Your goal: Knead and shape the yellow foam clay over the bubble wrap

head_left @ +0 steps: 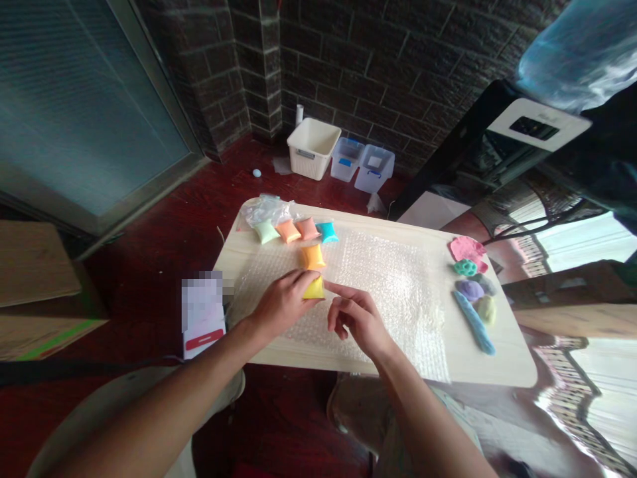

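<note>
My left hand (286, 299) is closed on a small pillow-shaped packet of yellow modelling clay (314, 288), its fingers over the packet's left side. My right hand (359, 318) is just right of it, index finger stretched to the packet's upper right corner, the other fingers loosely bent with nothing visible in them. Whether the fingertip touches the packet, I cannot tell. Directly beyond lies an orange-yellow packet (313, 256). A row behind it holds a pale green packet (267, 231), a light orange packet (288, 231), a salmon packet (308, 228) and a turquoise packet (328, 232).
Bubble wrap (393, 292) covers much of the table (507, 362). Crumpled clear plastic (266, 209) lies at the far left corner. Shaped clay pieces, including a blue roll (474, 323) and a pink piece (468, 249), line the right end. A white bin (313, 149) stands on the floor beyond.
</note>
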A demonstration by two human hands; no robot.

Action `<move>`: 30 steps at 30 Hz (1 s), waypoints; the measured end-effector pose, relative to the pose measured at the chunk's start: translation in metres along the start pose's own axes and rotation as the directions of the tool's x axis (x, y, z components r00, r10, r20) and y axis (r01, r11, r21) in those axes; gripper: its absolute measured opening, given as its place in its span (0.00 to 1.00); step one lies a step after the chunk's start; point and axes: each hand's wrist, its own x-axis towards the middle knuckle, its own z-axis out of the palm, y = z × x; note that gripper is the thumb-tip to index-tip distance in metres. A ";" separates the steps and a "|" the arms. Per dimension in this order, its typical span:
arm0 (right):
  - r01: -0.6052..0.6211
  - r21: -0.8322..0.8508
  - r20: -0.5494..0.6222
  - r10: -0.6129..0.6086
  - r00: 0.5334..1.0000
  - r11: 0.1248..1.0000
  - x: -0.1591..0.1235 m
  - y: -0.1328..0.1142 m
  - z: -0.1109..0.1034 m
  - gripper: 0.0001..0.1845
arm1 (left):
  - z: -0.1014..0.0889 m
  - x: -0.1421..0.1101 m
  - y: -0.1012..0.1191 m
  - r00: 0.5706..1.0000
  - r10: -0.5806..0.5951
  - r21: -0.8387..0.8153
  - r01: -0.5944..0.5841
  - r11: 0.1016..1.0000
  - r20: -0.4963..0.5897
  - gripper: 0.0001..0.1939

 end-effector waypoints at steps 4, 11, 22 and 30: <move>-0.001 -0.014 0.041 0.002 0.999 1.000 -0.001 -0.001 0.001 0.32 | 0.001 0.001 -0.001 1.000 0.015 -0.007 -0.016 1.000 -0.022 0.21; -0.039 -0.220 0.004 0.041 0.999 0.975 0.002 0.000 0.004 0.32 | 0.002 -0.003 -0.005 0.997 0.052 0.009 -0.053 0.999 0.058 0.16; -0.082 -0.377 -0.047 0.069 0.996 0.922 0.001 0.009 -0.003 0.25 | 0.006 0.000 -0.006 0.994 -0.008 -0.091 0.018 0.996 0.111 0.13; 0.308 -0.732 0.075 -0.378 0.923 0.608 -0.009 -0.001 -0.002 0.21 | -0.002 0.008 -0.004 0.964 -0.183 -0.312 0.238 0.920 0.195 0.14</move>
